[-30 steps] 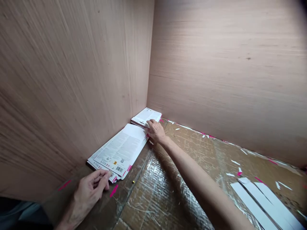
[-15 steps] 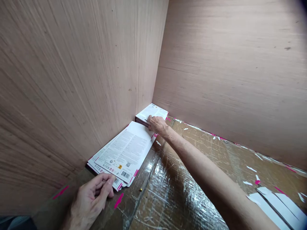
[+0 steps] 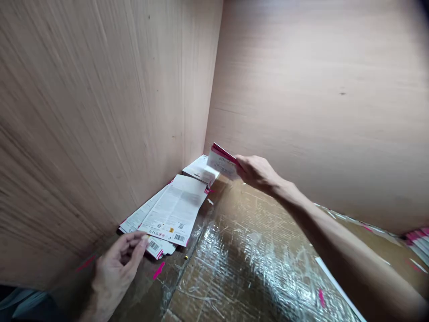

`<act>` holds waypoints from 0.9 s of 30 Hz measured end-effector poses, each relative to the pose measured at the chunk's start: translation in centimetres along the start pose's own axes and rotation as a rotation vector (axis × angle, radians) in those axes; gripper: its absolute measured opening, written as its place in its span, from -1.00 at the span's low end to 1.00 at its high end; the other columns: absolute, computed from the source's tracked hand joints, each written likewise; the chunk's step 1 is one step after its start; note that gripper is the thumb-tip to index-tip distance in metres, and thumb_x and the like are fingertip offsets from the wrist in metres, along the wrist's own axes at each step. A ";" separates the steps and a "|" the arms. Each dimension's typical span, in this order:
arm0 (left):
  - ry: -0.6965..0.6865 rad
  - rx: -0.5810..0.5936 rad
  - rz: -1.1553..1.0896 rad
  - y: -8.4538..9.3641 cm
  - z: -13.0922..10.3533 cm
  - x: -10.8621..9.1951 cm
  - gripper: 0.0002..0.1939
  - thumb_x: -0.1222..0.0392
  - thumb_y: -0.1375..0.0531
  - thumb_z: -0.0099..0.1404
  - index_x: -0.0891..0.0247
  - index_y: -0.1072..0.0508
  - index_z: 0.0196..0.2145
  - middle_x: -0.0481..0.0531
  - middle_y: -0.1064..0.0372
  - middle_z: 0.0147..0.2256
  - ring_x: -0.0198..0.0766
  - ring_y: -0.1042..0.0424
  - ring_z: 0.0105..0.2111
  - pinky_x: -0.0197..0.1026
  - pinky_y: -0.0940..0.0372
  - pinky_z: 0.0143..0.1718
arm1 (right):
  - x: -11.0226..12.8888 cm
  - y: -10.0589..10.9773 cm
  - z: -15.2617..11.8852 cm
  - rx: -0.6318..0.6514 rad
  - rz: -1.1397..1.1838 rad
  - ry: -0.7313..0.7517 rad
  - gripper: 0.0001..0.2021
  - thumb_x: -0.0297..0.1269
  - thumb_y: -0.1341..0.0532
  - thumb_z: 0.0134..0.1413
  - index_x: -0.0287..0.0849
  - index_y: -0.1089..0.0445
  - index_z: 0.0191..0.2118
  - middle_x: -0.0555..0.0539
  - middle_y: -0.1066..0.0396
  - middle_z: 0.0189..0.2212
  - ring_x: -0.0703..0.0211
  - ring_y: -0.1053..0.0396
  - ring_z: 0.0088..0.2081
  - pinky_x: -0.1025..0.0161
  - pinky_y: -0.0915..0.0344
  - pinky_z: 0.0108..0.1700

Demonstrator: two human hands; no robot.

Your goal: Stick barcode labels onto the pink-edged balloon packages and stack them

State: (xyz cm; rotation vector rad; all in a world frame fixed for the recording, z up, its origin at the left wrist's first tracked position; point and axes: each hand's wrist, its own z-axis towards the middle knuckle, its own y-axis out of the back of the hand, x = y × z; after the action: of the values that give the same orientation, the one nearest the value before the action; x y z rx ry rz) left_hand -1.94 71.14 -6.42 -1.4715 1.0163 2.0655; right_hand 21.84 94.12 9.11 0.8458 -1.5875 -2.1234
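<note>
My right hand (image 3: 256, 172) grips a thin bundle of printed cards (image 3: 223, 162) with pink edges, raised in front of the corner. Behind and below it lies a stack of white cards (image 3: 197, 169) in the corner. Nearer me, overlapping white printed sheets (image 3: 176, 205) with barcodes and pink marks lie fanned against the left panel. My left hand (image 3: 122, 264) is at their near edge, fingers curled, thumb and forefinger close together by a sheet's corner; whether they pinch it is unclear.
Wooden panels rise at the left (image 3: 100, 112) and behind (image 3: 301, 103). Brown, plastic-covered cardboard (image 3: 234, 268) lies on the floor, with pink and white scraps. More pink-edged cards (image 3: 418, 241) are at the far right. Grey fabric (image 3: 30, 306) shows bottom left.
My right hand has lifted a bundle off the corner stack and moved right. The upper loose sheet has turned slightly on the pile. The view has shifted right.
</note>
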 end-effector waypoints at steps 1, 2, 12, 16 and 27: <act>-0.082 -0.059 0.023 -0.5 -0.1 -0.9 -0.56 -0.10 -0.29 0.06 0.23 -0.45 -0.18 0.10 -0.52 -0.27 -0.16 -0.48 -0.39 -0.26 -0.37 -0.42 | -0.5 1.6 -2.2 0.018 0.033 0.038 -0.85 -0.33 -0.06 0.23 -0.20 -0.37 -0.22 -0.08 -0.44 -0.48 0.27 -0.30 -0.54 0.35 -0.06 -0.50; -0.166 -0.085 0.036 -1.3 -0.3 -1.9 -0.44 -0.06 -0.32 0.04 0.22 -0.40 -0.04 0.16 -0.47 -0.07 -0.08 -0.49 -0.21 -0.21 -0.40 -0.27 | -0.7 3.1 -4.3 0.046 0.089 0.096 -0.85 -0.32 -0.08 0.21 -0.18 -0.38 -0.30 -0.03 -0.40 -0.55 0.33 -0.21 -0.60 0.35 -0.01 -0.54; -0.203 0.437 -0.151 -6.7 -3.9 -6.3 -0.81 0.02 -0.34 0.06 0.18 -0.60 -0.44 -0.02 -0.58 -0.47 -0.08 -0.53 -0.44 -0.18 -0.42 -0.42 | -0.3 -1.0 -6.8 0.070 1.106 0.263 -0.39 0.09 0.18 0.31 -0.26 -0.26 0.16 -0.22 -0.50 -0.15 0.15 -0.48 -0.20 0.22 -0.41 -0.21; -0.199 0.403 -0.129 -6.5 -4.4 -5.7 -0.88 0.06 -0.38 0.00 0.10 -0.61 -0.48 -0.08 -0.59 -0.47 -0.11 -0.54 -0.44 -0.21 -0.42 -0.41 | 1.3 -8.9 -0.6 -0.086 0.660 0.012 -0.58 -0.38 -0.04 0.22 -0.22 -0.23 0.19 -0.24 -0.37 0.08 0.06 -0.35 0.07 0.09 -0.30 0.06; -0.142 0.499 -0.258 -6.3 -5.6 -6.6 -0.81 -0.06 -0.29 0.14 0.07 -0.59 -0.39 -0.02 -0.58 -0.44 -0.14 -0.55 -0.44 -0.21 -0.44 -0.40 | 3.9 -14.3 5.4 0.020 0.298 0.245 -0.63 -0.51 -0.04 0.19 -0.21 -0.23 0.11 -0.24 -0.25 0.16 0.01 -0.15 0.19 0.07 -0.12 0.14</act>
State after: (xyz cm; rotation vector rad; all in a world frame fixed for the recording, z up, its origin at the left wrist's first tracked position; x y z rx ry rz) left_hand 8.29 71.57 -3.29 -1.1153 1.1149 1.5636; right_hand 16.38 100.14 -4.45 0.7854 -1.5037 -1.7299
